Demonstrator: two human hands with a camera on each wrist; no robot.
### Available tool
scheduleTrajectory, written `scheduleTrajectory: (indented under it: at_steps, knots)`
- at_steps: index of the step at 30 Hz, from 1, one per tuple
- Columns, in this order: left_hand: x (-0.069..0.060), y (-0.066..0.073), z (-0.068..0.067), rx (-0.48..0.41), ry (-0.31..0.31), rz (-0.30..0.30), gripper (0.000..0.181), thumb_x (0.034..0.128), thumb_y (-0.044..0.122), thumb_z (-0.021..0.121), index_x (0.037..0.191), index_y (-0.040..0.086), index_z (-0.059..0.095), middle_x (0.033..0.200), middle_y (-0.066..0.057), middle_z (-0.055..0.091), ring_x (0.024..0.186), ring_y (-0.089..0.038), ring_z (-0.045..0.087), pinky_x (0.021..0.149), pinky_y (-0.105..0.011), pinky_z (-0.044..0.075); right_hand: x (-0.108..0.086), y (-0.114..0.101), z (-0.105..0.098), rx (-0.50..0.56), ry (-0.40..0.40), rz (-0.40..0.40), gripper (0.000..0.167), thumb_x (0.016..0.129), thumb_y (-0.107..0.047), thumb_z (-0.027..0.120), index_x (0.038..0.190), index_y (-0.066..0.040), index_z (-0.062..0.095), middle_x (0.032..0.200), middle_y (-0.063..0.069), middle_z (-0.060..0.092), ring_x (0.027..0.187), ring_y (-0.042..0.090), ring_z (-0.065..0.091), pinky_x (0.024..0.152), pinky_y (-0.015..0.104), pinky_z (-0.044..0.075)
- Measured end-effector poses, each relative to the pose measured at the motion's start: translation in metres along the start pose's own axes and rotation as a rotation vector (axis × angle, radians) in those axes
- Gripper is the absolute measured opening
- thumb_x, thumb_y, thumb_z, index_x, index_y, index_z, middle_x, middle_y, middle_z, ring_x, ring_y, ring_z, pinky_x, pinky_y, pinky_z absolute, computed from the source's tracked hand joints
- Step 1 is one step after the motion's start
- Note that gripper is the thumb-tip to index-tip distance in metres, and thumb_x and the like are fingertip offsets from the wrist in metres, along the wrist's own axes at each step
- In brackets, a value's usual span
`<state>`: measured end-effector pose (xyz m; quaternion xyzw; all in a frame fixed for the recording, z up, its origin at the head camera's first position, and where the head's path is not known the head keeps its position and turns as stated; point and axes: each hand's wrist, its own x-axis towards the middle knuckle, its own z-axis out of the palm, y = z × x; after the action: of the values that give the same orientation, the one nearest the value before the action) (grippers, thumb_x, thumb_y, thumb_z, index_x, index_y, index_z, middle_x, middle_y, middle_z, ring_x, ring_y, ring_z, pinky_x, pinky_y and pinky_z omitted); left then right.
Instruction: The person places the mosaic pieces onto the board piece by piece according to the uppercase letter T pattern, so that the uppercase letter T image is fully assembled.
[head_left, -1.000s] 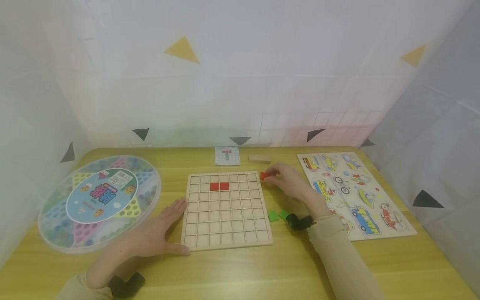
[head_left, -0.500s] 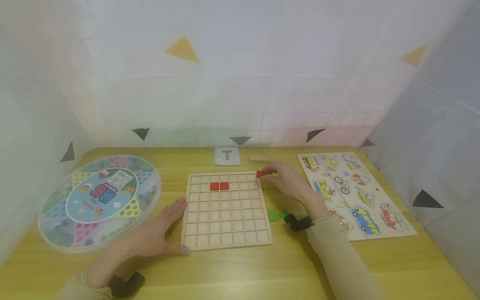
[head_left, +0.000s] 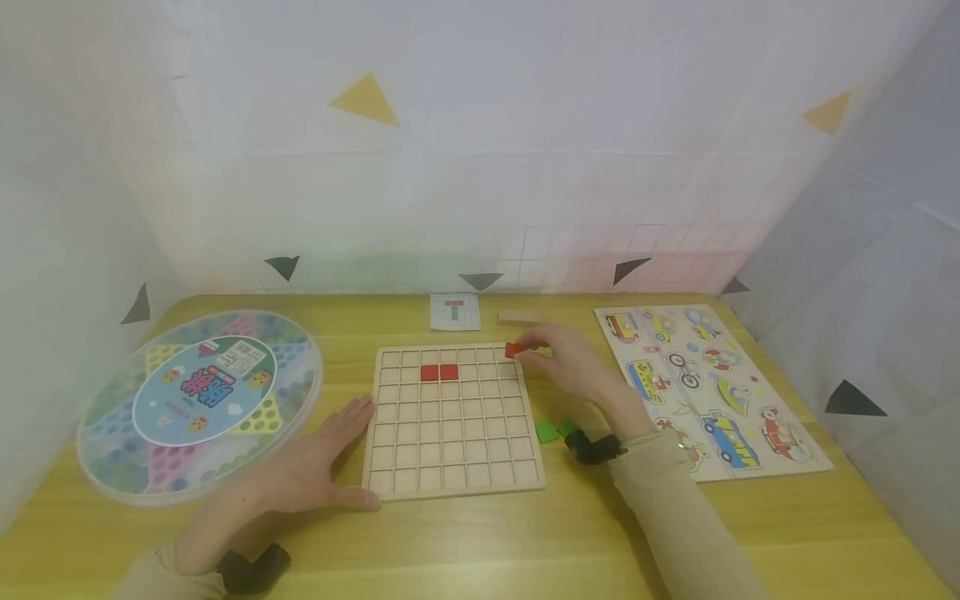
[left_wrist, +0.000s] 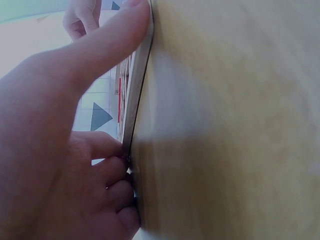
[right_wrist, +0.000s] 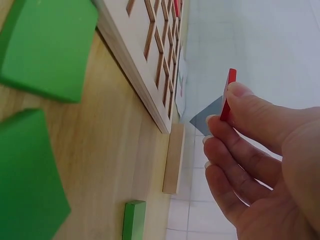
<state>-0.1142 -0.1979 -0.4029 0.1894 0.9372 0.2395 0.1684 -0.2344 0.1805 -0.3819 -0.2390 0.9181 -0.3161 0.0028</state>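
Observation:
A wooden grid board (head_left: 430, 433) lies mid-table, with two red tiles (head_left: 438, 372) side by side in its second row from the back. My right hand (head_left: 573, 367) pinches another red tile (head_left: 513, 350) between thumb and fingers over the board's back right corner; the right wrist view shows this tile (right_wrist: 228, 95) raised off the surface. With fingers spread, my left hand (head_left: 303, 475) touches the board's left edge, the thumb at its front left corner. Green tiles (head_left: 547, 431) lie right of the board, and the right wrist view shows several green tiles (right_wrist: 50, 50).
Behind the board are a card with a red and green T pattern (head_left: 454, 312) and a wooden block (head_left: 519, 317). A round marble game (head_left: 202, 404) lies at the left, a vehicle picture puzzle (head_left: 712, 392) at the right.
My right hand has moved slightly left, carrying the red tile from beside the board to over its back right corner. My left hand has stayed in place.

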Motion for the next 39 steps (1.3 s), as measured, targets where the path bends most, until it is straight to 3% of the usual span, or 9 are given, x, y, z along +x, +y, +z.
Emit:
scheduleTrajectory:
  at_steps: [13,22,31,39]
  knots:
    - [-0.001,0.001,-0.002,-0.002,0.005,0.025,0.124,0.0714,0.074,0.071,0.162,0.014,0.012,0.168,-0.012,0.006,0.151,-0.045,0.012,0.120,-0.064,0.018,0.002,-0.004,0.006,0.025,0.006,-0.013,0.022,0.095,-0.021,0.069,0.115,-0.011,0.072,0.116,0.004,0.072,0.113,0.025,0.064,0.101,0.047,0.051]
    - [-0.002,-0.003,0.003,0.007,0.011,0.019,0.126,0.0692,0.076,0.071,0.162,0.014,0.013,0.169,-0.011,0.006,0.152,-0.043,0.012,0.120,-0.062,0.018,0.013,-0.018,0.011,-0.005,-0.003,-0.056,0.025,0.096,-0.023,0.069,0.117,-0.012,0.072,0.124,0.006,0.070,0.120,0.026,0.061,0.106,0.047,0.048]
    - [-0.001,-0.002,0.000,0.000,0.008,0.021,0.125,0.0703,0.075,0.071,0.162,0.014,0.012,0.168,-0.012,0.006,0.152,-0.044,0.011,0.120,-0.063,0.018,0.023,-0.037,0.018,-0.005,-0.012,-0.112,0.019,0.094,-0.016,0.071,0.112,-0.014,0.073,0.106,-0.003,0.070,0.105,0.017,0.064,0.098,0.039,0.053]
    - [0.000,-0.002,0.001,0.004,0.008,0.026,0.125,0.0700,0.075,0.072,0.162,0.014,0.012,0.168,-0.012,0.005,0.152,-0.044,0.011,0.120,-0.063,0.017,0.024,-0.046,0.024,0.042,-0.039,-0.075,0.023,0.096,-0.018,0.068,0.117,-0.011,0.071,0.113,0.001,0.070,0.112,0.021,0.064,0.101,0.041,0.052]
